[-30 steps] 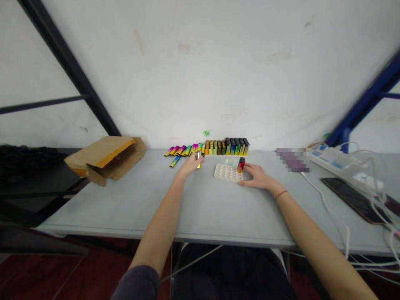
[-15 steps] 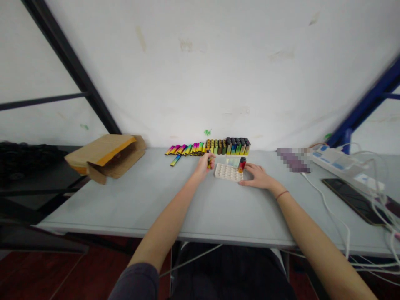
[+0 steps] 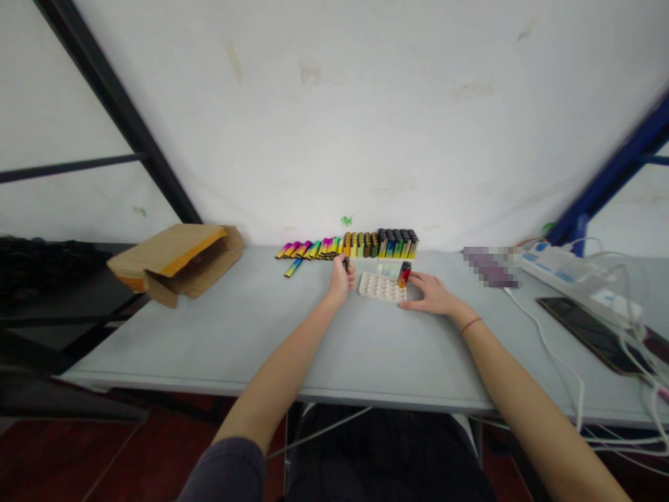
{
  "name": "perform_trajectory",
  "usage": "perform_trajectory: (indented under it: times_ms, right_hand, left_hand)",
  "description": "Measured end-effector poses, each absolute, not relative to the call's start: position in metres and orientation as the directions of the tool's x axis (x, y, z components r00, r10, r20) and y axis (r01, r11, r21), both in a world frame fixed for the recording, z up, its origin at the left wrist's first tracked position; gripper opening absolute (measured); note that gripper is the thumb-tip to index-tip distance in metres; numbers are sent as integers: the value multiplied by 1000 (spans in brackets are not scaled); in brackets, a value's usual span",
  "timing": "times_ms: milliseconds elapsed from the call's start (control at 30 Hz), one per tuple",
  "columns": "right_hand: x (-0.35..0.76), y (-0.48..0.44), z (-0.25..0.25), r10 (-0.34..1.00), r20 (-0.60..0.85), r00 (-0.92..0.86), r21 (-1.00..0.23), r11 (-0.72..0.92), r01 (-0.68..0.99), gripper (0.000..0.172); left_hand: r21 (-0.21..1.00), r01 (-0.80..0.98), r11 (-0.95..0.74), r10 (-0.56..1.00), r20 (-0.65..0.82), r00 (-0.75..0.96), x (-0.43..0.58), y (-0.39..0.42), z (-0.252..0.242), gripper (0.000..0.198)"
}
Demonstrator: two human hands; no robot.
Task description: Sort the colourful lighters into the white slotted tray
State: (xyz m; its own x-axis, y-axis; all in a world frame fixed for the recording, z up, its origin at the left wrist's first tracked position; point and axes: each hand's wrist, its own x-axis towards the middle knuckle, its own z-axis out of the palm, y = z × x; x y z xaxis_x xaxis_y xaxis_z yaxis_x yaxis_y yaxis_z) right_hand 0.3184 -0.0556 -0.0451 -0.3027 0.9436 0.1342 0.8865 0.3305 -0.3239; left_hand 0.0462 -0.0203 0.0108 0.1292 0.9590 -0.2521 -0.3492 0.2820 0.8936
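My left hand (image 3: 343, 279) is closed around a lighter (image 3: 345, 263); only its dark top shows above the fist, just left of a white tray (image 3: 384, 296) with rows of round holes. A red and orange lighter (image 3: 404, 273) with a black top stands upright at the tray's right end. My right hand (image 3: 429, 294) spans that end, thumb at the near corner and fingers by the red lighter.
Behind the tray stand upright lighters with black tops (image 3: 398, 242) and others with gold tops (image 3: 362, 244). Several shiny coloured lighters (image 3: 308, 249) lie to their left. An open cardboard box (image 3: 172, 258) is far left; a phone (image 3: 590, 335), power strip (image 3: 580, 279) and cables are right.
My left hand has shifted slightly left and turned, so the lighter's dark top now shows above the fist. The right hand, tray and red lighter have stayed in place.
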Motion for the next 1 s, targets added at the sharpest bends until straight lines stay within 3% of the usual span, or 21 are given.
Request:
perform_trajectory:
  times_ms: [367, 1000]
  right_hand:
    - [319, -55, -45, 947, 120, -298, -329, 321, 888, 89]
    - [318, -56, -44, 947, 123, -298, -328, 322, 888, 90]
  left_hand:
    - [901, -339, 272, 962, -266, 65, 51, -22, 9, 52]
    - [885, -379, 272, 961, -232, 149, 49, -13, 1, 51]
